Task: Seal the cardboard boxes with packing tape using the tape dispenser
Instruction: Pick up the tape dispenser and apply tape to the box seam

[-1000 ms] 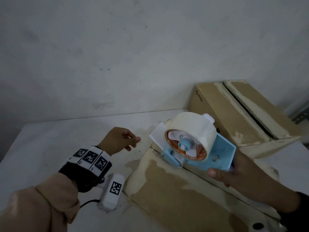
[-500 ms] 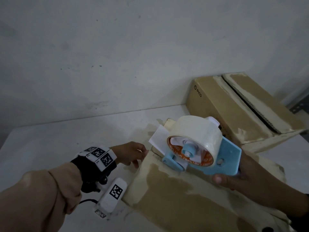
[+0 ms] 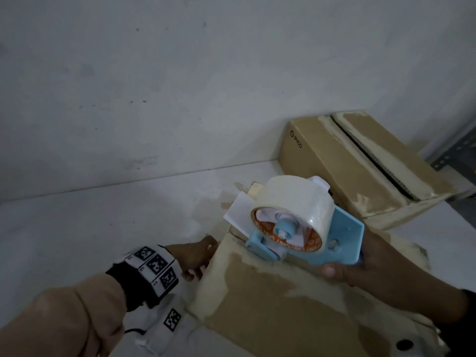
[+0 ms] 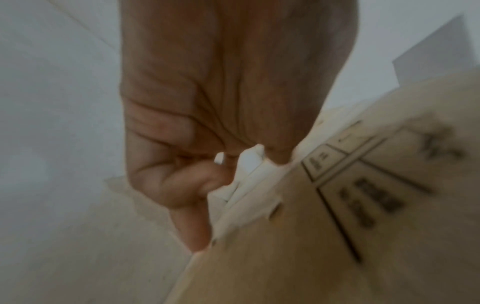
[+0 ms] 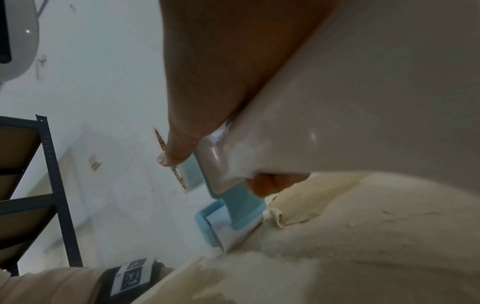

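Note:
A worn cardboard box [image 3: 270, 305] lies nearest me, its top covered in old tape residue. My right hand [image 3: 360, 266] grips the blue tape dispenser [image 3: 342, 235] by its handle, and the dispenser's roller end rests on the box's top at its far left end. A white tape roll [image 3: 296, 199] sits on the dispenser. My left hand [image 3: 195, 258] holds the box's left end. In the left wrist view its fingers [image 4: 192, 205] curl against the box's [image 4: 311, 246] side wall. The right wrist view shows the dispenser [image 5: 241, 205] on the box [image 5: 337, 236].
A second cardboard box [image 3: 334, 161] with a slit top stands at the back right against the wall. Both boxes sit on a white table [image 3: 103, 215]. A dark metal shelf [image 5: 52, 185] stands to the side.
My left hand has come down from above the table and taken hold of the near box's left end. The dispenser has stayed at the box's far left end.

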A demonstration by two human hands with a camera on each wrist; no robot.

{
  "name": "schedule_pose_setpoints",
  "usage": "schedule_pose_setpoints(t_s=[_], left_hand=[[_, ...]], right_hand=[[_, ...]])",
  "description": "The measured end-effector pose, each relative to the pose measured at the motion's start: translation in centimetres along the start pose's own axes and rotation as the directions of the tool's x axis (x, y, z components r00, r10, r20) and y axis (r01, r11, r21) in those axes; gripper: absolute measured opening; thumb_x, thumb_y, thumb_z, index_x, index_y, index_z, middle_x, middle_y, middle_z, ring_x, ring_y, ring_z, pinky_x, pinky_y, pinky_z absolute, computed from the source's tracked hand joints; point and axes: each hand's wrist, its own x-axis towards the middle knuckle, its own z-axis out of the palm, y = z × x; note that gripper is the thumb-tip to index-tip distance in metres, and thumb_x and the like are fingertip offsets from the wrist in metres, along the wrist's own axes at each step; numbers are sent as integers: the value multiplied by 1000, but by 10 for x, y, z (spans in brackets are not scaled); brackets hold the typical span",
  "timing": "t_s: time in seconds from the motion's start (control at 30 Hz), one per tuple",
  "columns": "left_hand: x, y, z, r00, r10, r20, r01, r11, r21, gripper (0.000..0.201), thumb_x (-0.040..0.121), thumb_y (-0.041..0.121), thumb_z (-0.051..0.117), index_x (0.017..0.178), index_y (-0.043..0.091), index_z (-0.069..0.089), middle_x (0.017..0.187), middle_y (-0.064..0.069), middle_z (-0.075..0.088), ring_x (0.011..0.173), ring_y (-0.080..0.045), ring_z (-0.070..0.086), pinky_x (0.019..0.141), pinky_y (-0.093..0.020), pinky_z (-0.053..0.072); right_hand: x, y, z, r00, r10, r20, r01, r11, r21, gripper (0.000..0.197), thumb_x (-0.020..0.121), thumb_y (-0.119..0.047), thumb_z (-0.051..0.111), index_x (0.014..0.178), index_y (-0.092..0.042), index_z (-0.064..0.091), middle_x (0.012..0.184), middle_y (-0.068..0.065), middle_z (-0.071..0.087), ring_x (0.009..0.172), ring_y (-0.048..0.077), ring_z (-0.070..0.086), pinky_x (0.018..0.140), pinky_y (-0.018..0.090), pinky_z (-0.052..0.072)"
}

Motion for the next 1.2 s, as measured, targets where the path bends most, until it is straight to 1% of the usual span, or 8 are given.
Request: schedule_pose_setpoints(t_s=[0.13,0.27,0.47,0.6,0.7,0.77,0.93,1.2], left_hand=[[-17,7,1,939,326,-110,-333,941,-55,48,96,48,20,134,28,42,135,6,50,120,-10,49,102,-31,40],[-35,8,13,945,324,-33,-324,926,-194,46,93,53,14,105,35,55,107,12,64,98,-1,60,86,-15,47],[-40,1,16,956,294,-3,-291,947,-139,84,70,77,9,126,30,50,112,11,61,111,-8,56,104,-29,40],[-49,1,23,799,565,-205,-551,825,127,89,63,88,21,142,47,9,152,10,25,134,-7,36,112,-31,31],[-58,3,36,781,615,-113,-453,681,576,85,60,80,-11,133,36,-19,149,9,-20,144,-11,-2,117,-30,19],[-62,6,46,793,591,-151,-333,627,704,120,37,81,-36,141,25,-18,150,7,-21,142,-10,-11,115,-27,19],[-62,10,58,732,601,-322,-182,627,758,124,39,73,-41,148,24,-6,157,5,-5,145,-13,4,108,-26,29],[-56,6,26,706,587,-397,-29,584,811,127,39,66,-50,148,31,6,156,11,5,141,-11,21,94,-25,33]], right_hand=[[-1,2,-3,1000,11,-4,-11,1000,-16,82,47,-77,67,113,-33,48,107,-26,62,94,-5,61,70,7,46],[0,3,-3,999,-26,22,25,999,20,67,58,-68,70,111,-31,53,107,-17,63,94,0,62,72,9,48],[-1,4,-5,998,-41,48,38,997,63,62,62,-58,72,112,-28,52,107,-13,64,94,3,63,71,10,48],[-1,7,-6,997,-38,65,33,997,65,69,61,-62,70,114,-21,52,106,-7,65,88,5,65,62,10,47],[-1,9,-6,997,-25,67,21,998,59,75,58,-66,71,114,-20,51,103,-7,64,85,6,64,59,10,47],[-2,10,-6,998,-17,62,14,999,50,77,54,-64,72,113,-20,50,101,-11,65,83,4,64,56,10,46],[-1,9,-9,996,-21,85,20,1000,22,69,53,-67,70,107,-27,53,96,-19,66,80,-1,64,54,8,45],[19,-18,9,983,-144,113,124,978,166,27,75,-26,68,99,-26,55,84,-25,67,75,-9,61,60,5,43]])
